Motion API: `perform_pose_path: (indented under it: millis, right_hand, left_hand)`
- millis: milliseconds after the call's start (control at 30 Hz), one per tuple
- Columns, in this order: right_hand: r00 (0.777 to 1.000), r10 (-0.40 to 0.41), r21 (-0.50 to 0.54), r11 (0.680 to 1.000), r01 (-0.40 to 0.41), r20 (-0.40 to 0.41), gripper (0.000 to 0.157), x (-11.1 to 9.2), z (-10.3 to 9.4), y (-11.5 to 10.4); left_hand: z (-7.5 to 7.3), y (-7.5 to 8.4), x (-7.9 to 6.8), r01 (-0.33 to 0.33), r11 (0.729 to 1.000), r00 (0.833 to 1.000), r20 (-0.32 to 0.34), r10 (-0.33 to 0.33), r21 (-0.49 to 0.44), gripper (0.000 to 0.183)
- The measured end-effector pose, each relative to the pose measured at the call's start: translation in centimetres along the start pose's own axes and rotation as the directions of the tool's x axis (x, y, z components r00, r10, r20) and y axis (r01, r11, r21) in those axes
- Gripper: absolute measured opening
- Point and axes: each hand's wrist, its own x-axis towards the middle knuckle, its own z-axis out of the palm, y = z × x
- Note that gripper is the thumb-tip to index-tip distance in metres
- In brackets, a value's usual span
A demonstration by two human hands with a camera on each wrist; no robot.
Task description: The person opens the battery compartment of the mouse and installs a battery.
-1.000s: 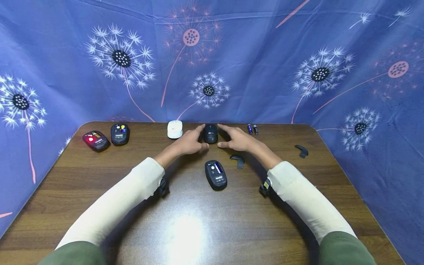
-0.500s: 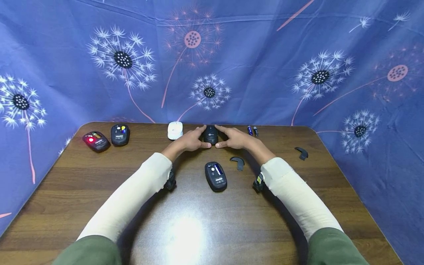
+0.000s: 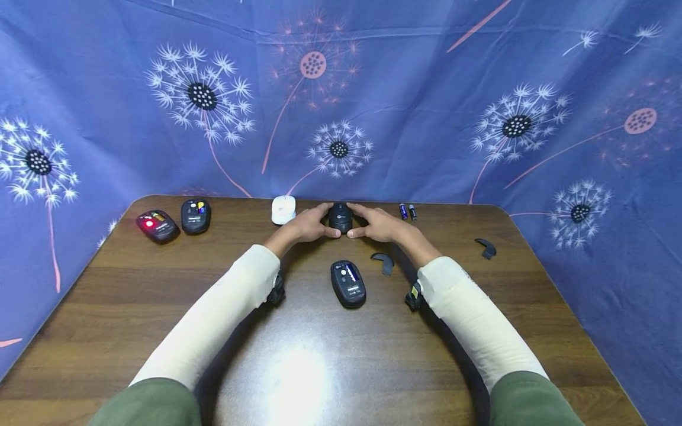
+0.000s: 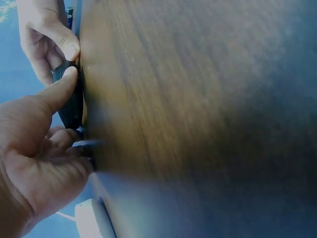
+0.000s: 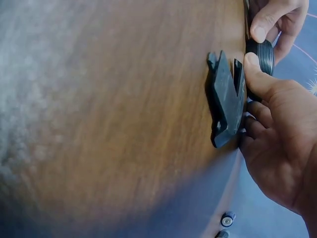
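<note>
A black computer mouse [image 3: 340,218] stands right side up near the far table edge, between both hands. My left hand [image 3: 308,226] holds its left side, the thumb on the near end and the fingers reaching toward the far end. From the right, my right hand [image 3: 379,225] grips it in a mirrored way. In the left wrist view both thumbs touch the mouse [image 4: 72,106]. Just nearer than the right hand lies a black battery cover [image 3: 383,262], also large in the right wrist view. Below, an upturned black mouse [image 3: 348,284] shows a blue battery in its bay.
Left of the hands stands a white mouse [image 3: 283,210]. Farther left lie an upturned black mouse [image 3: 195,216] and another with a red light [image 3: 157,226]. Two batteries [image 3: 408,212] lie at the back right; a second cover [image 3: 486,248] lies near the right edge.
Both hands have closed in from either side onto the black mouse, their thumbs now at its near end. The other things keep their places on the table.
</note>
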Motion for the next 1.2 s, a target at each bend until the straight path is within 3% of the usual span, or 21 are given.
perform_pose_path:
  millis: [100,233,467,633,900,1100,1200]
  right_hand:
    - [1.000,-0.007,-0.023,1.000,0.007,-0.010,0.096,0.5,0.2,0.7]
    - [0.999,-0.035,-0.026,0.999,0.034,-0.019,0.097,1.1,0.5,2.0]
    - [0.996,-0.066,0.010,0.998,0.067,-0.056,0.094,1.8,1.2,3.6]
    - [0.997,-0.054,0.018,0.998,0.055,-0.063,0.091,1.2,1.4,3.3]
    - [0.988,-0.046,0.067,0.996,0.057,-0.148,0.075,-1.5,1.1,-0.9]
    - [0.969,-0.066,0.135,0.986,0.100,-0.238,0.057,-2.3,1.9,-2.0]
    - [0.964,-0.059,0.155,0.983,0.102,-0.259,0.052,-2.7,2.1,-2.4]
  left_hand:
    - [-0.2,0.7,-0.6,-0.007,1.000,1.000,0.002,0.007,0.012,0.103]
    - [-1.0,2.2,-2.6,-0.015,1.000,1.000,0.012,0.015,0.018,0.099]
    - [-2.5,5.8,-7.6,-0.045,0.997,0.999,0.027,0.047,-0.059,0.086]
    - [-2.6,6.2,-8.6,-0.044,0.995,0.998,0.042,0.048,-0.084,0.081]
    - [-2.5,6.2,-9.0,-0.052,0.992,0.998,-0.024,0.049,-0.115,0.077]
    - [-0.6,2.2,-5.0,-0.073,0.991,0.989,-0.139,0.057,-0.113,0.099]
    - [-0.5,2.2,-4.9,-0.044,0.989,0.986,-0.166,0.020,-0.141,0.095]
